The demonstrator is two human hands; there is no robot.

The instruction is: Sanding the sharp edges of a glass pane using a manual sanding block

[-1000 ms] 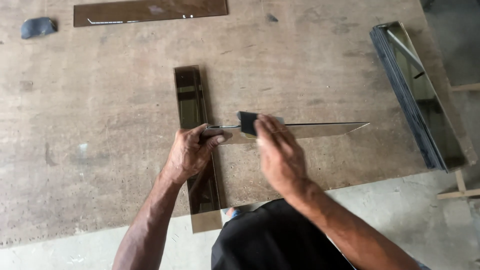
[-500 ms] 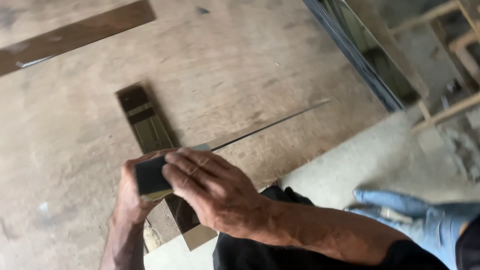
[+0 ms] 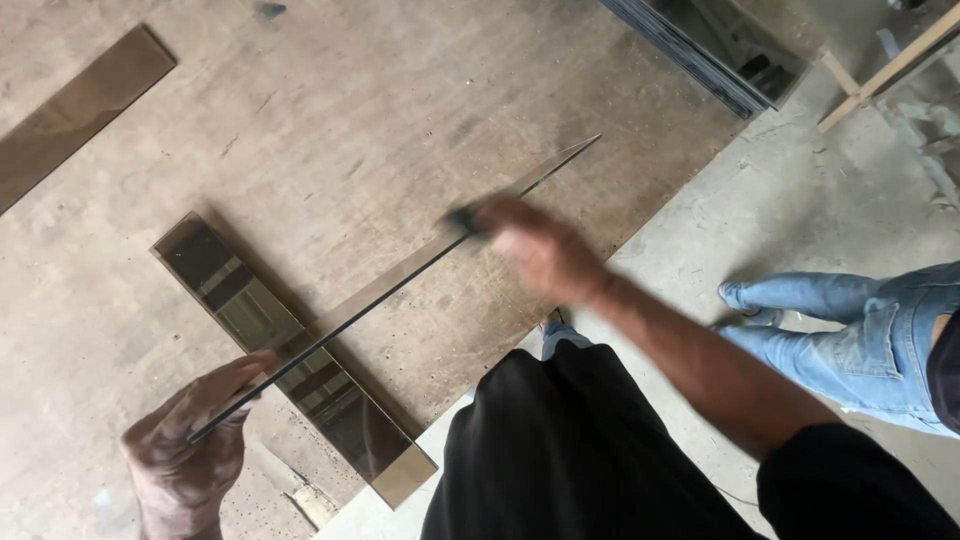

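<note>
Your left hand (image 3: 190, 440) pinches the near end of a long, thin, tinted glass strip (image 3: 400, 285), held on edge above the worn wooden board (image 3: 330, 120). Your right hand (image 3: 535, 245), blurred, closes on a small dark block (image 3: 462, 218) pressed against the strip's upper edge about two-thirds along; far tip seemingly not yet reached. Beneath lies a second, wider bronze-tinted glass strip (image 3: 250, 310), flat and reflective.

Hands (image 3: 190, 440) on glass strip (image 3: 400, 285)
</note>
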